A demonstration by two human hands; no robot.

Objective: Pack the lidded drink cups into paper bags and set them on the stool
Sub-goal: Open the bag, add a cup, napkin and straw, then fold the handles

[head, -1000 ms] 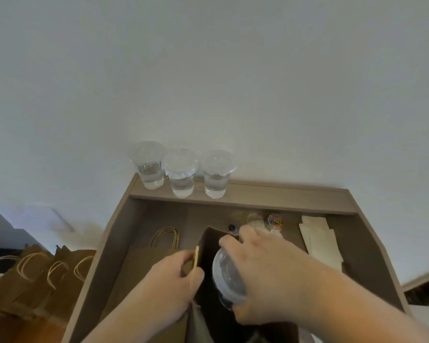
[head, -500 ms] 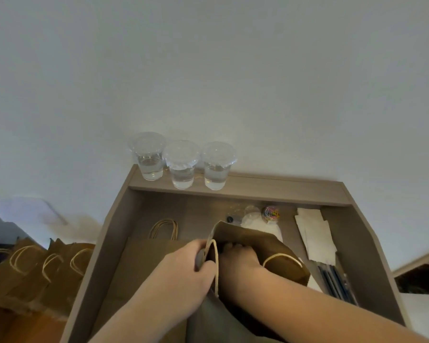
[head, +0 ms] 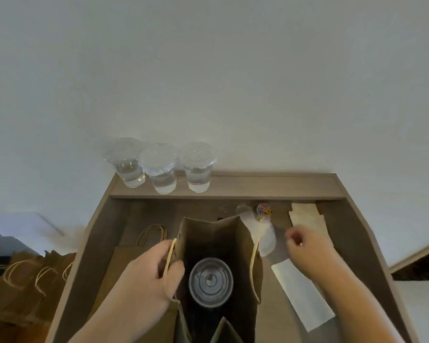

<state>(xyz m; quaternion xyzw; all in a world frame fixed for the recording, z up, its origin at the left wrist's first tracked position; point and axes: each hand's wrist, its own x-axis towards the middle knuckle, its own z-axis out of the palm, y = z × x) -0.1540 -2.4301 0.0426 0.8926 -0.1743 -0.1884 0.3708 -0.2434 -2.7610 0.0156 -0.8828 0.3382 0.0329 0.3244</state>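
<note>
Brown paper at the left rim of the open bag (head: 208,233) is gripped, handle and all, by the left hand (head: 144,276), thumb inside the mouth. The right hand (head: 307,248) hovers well clear of it, right of the bag, fingers loosely curled around nothing. One lidded cup (head: 211,282) stands upright deep in the bag, showing only its lid, with dark room around it. The bag's near end is cut off at the bottom edge. A white strip (head: 302,300) lies partly under the right forearm. Behind it, a small multicoloured object (head: 263,211) is too blurred to name. Three more cups (head: 160,172) line the back ledge of the desk (head: 270,185). Left of the desk, spare bags (head: 22,283) are partly cropped.
</note>
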